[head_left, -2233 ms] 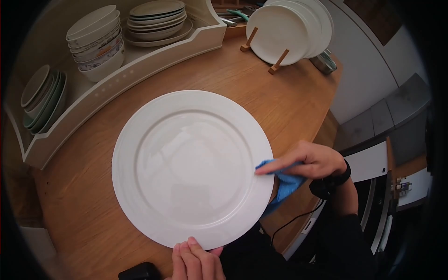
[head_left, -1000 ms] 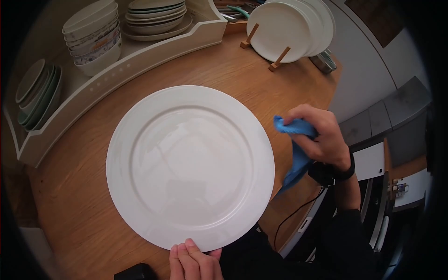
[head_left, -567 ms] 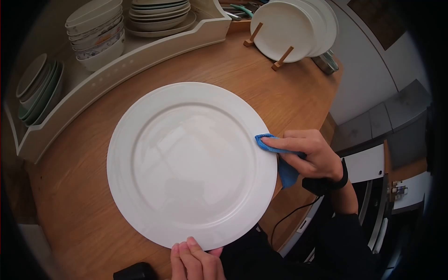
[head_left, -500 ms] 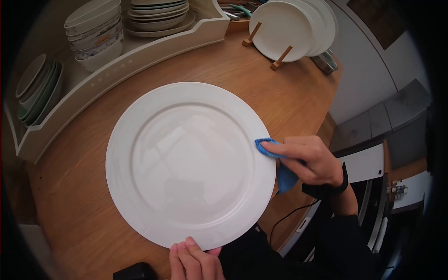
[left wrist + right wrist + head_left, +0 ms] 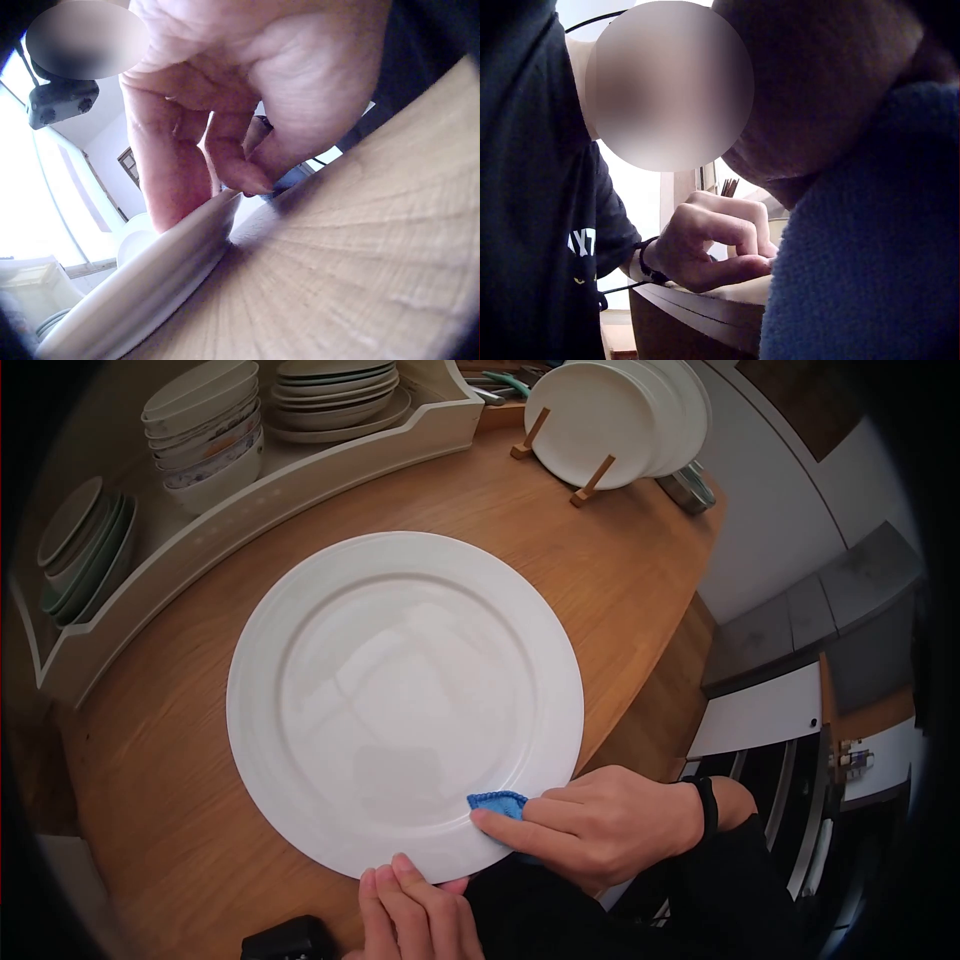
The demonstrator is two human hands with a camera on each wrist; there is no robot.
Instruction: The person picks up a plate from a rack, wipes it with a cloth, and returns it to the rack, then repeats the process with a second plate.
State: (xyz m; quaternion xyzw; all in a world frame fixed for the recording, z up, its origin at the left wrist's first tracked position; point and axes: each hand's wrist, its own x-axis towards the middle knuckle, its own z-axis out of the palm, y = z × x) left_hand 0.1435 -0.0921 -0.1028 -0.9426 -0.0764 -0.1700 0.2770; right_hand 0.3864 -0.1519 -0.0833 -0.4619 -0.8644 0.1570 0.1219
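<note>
A large white plate (image 5: 405, 695) with a broad rim lies on the wooden table in the head view. My left hand (image 5: 418, 912) grips its near edge, fingertips on top of the rim and thumb under it. The left wrist view shows this grip from low down, with the plate (image 5: 161, 274) tilted and its near edge raised off the wood. At the lower right of the rim, my right hand (image 5: 590, 828) holds a blue cloth (image 5: 497, 803), its index finger pressing the cloth on the plate. In the right wrist view, the cloth (image 5: 862, 247) hangs large in front of the camera.
Behind the plate, a cream tray-shelf (image 5: 270, 510) carries stacked bowls (image 5: 205, 440) and small plates (image 5: 335, 400). White plates (image 5: 592, 425) stand in a wooden rack at the back right. A black object (image 5: 288, 938) sits at the table's near edge.
My right hand with the blue cloth has moved from the plate's right rim down to its lower right rim, nearer my left hand. The left hand keeps its grip on the edge.
</note>
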